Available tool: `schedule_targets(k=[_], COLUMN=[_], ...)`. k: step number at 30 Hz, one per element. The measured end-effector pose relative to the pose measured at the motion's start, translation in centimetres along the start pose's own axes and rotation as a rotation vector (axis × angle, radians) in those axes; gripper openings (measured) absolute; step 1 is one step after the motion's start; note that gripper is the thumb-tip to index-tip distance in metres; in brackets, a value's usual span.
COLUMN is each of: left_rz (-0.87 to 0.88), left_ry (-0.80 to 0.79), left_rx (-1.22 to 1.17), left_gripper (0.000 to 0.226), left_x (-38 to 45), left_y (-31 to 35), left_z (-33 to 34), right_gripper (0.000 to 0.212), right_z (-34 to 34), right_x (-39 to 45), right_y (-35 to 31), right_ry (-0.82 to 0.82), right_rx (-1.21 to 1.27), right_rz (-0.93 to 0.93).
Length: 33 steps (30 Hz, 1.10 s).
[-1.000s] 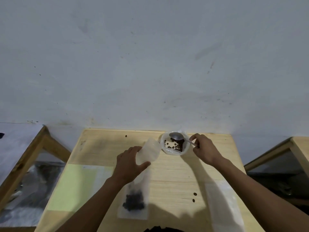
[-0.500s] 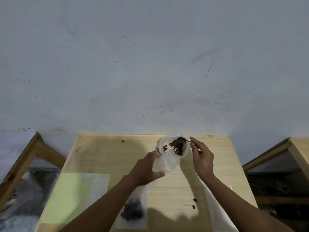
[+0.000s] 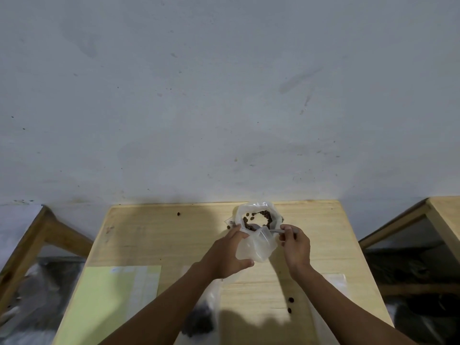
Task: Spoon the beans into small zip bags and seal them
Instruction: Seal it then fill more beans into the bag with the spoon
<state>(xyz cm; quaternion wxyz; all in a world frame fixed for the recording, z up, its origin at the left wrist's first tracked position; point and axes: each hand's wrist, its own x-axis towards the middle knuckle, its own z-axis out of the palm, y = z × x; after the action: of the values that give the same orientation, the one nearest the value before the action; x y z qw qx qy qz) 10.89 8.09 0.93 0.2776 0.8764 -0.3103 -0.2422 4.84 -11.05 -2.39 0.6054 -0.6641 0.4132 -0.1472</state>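
Observation:
A white bowl [image 3: 240, 212] with dark beans [image 3: 265, 215] stands near the table's far edge. My left hand [image 3: 227, 257] holds a small clear zip bag [image 3: 257, 247] just in front of the bowl, its mouth up. My right hand [image 3: 295, 247] grips a metal spoon [image 3: 275, 230] by the handle; the spoon's bowl is at the bag's mouth, partly hidden by plastic. A filled zip bag of beans [image 3: 200, 319] lies flat near the front edge, partly under my left forearm.
The wooden table [image 3: 149, 240] meets a grey wall. A pale green sheet [image 3: 112, 300] lies front left. Loose beans [image 3: 290, 304] lie front right, one more [image 3: 178, 214] at the back. A clear empty bag [image 3: 337, 282] lies under my right forearm. Wooden frames flank both sides.
My left hand brought the empty bag from the left up to the bowl. My right hand dipped the spoon into the beans and drew it back to the bag's mouth.

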Motion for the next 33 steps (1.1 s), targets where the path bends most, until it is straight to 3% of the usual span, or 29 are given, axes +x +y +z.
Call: schedule_targets(k=[5,11,22,33], left_rz=[0.027,-0.007,-0.134,-0.076], left_ry=[0.046,0.156,0.278,0.337], left_rx=[-0.006,0.081,0.213,0.178], left_gripper=[0.076,0.076,0.067,0.065], left_x=[-0.5,-1.3,-0.7,-0.4], left_y=[-0.5,-1.4,-2.3,-1.3], left_z=[0.1,-1.0,-3.6,-3.0], right_gripper=[0.027,0.023,0.023,0.018], right_z=[-0.2,-1.4,-2.7,-2.2], right_x=[0.6,0.8,-0.8,-4.3], right_y=[-0.3,-2.9,-8.9,-10.5], right_ry=[0.01,0.055,0.012,-0.209], right_rx=[0.076,0.181,0.207,-0.12], right_rz=[0.147,0.107,-0.121,-0.484])
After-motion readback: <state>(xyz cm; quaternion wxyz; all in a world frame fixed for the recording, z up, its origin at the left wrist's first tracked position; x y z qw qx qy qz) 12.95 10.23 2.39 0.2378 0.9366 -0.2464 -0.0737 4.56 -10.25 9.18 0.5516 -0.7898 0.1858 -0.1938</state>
